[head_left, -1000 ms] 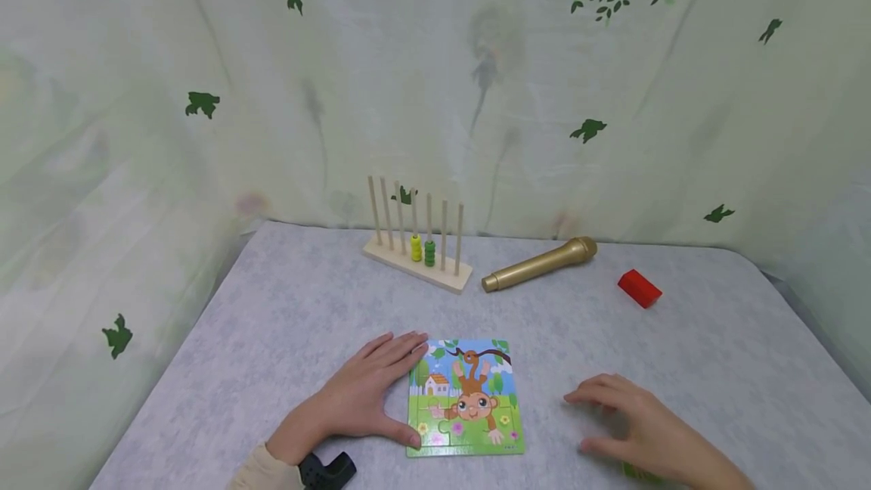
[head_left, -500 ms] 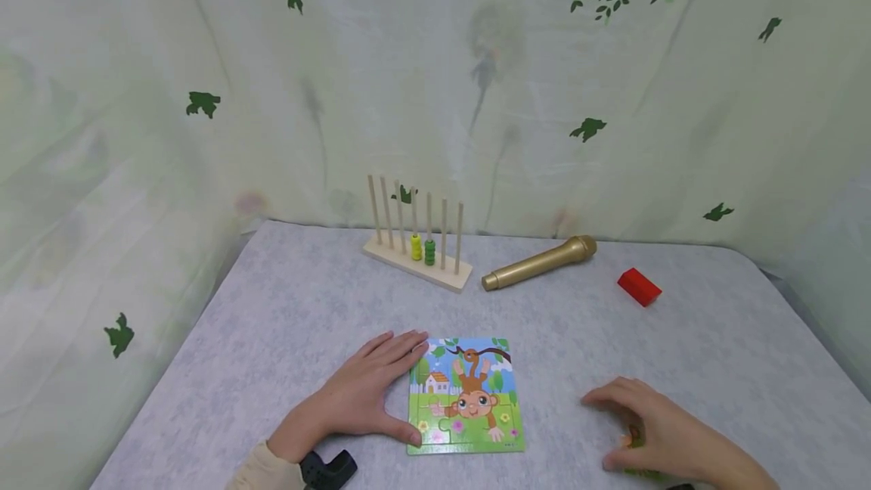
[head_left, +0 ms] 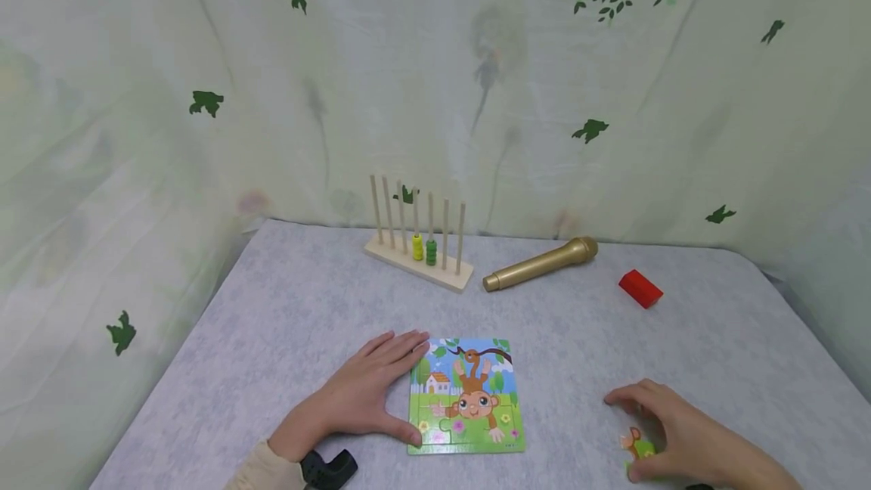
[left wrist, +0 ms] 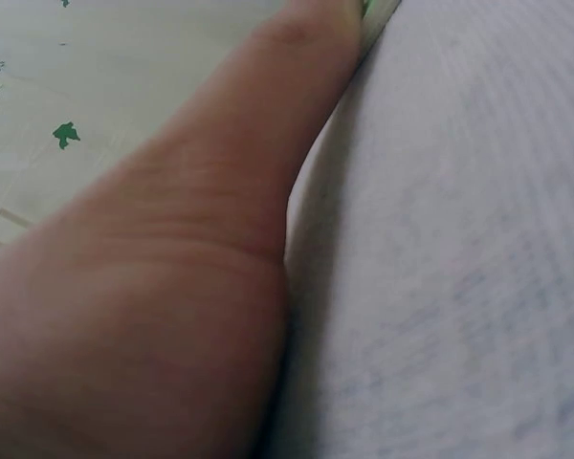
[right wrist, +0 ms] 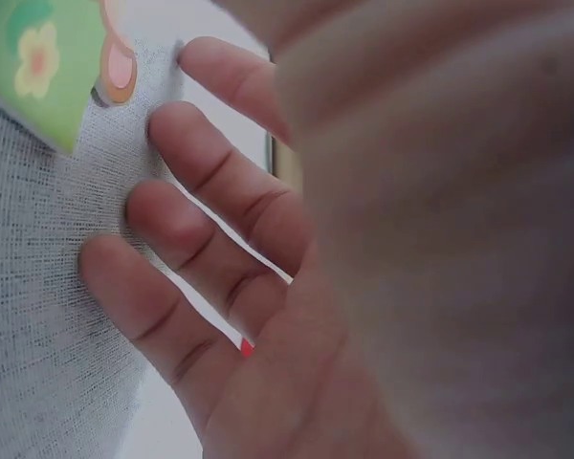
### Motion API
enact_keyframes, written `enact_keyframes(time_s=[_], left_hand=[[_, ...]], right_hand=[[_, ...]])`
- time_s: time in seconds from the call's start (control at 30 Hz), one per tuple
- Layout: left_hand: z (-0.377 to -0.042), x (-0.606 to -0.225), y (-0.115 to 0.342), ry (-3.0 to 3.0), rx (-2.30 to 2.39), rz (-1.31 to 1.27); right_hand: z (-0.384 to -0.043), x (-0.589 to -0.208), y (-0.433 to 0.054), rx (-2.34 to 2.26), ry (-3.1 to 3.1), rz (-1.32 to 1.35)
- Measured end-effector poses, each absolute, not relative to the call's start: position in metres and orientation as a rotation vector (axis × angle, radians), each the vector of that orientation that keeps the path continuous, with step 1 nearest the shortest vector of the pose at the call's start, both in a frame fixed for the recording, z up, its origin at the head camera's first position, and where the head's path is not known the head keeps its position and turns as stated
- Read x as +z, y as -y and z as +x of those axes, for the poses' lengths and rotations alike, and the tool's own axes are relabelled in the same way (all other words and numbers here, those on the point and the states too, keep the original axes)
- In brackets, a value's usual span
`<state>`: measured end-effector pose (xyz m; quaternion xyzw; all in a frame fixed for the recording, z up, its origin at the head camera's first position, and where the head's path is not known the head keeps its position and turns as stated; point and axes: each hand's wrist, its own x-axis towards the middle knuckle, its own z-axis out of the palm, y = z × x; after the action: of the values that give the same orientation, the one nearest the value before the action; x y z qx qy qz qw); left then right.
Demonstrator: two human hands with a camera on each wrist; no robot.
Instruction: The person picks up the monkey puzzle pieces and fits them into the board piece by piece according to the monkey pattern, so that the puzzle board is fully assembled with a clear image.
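A monkey jigsaw puzzle (head_left: 469, 399) lies flat at the front middle of the table. Spread along its left side is my left hand (head_left: 361, 392), fingertips at the top left corner and thumb at the lower left edge. In the left wrist view that hand (left wrist: 191, 249) fills much of the picture, with the puzzle's edge (left wrist: 378, 24) just beyond it. My right hand (head_left: 694, 433) rests to the right, fingers loosely curved around a loose puzzle piece (head_left: 638, 443), green with a yellow flower (right wrist: 38, 67). The thumb overlaps the piece; the other fingertips (right wrist: 124, 277) stand apart from it.
Behind the puzzle stands a wooden peg rack (head_left: 422, 267) with yellow and green beads on two pegs. A gold toy microphone (head_left: 540, 265) and a red block (head_left: 640, 289) lie at the back right. A patterned cloth (head_left: 408, 82) hangs behind the table.
My right hand has shifted to the right, away from the puzzle, and more of the loose piece shows between thumb and fingers. The left hand stays on the puzzle.
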<state>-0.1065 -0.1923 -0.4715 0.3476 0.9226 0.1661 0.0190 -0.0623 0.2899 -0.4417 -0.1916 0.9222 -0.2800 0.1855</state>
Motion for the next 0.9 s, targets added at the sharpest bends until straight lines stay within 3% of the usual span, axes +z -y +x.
enact_keyframes(time_s=[0.33,0.9], left_hand=[[-0.106,-0.474,0.193,-2.873,0.519,1.091],[-0.106,-0.47,0.192,-2.85,0.535,1.074]], right_hand=[[-0.066,-0.443,-0.292,-0.973,-2.543,-0.618],[-0.067,-0.446,-0.274,-0.786,-2.822,-0.647]])
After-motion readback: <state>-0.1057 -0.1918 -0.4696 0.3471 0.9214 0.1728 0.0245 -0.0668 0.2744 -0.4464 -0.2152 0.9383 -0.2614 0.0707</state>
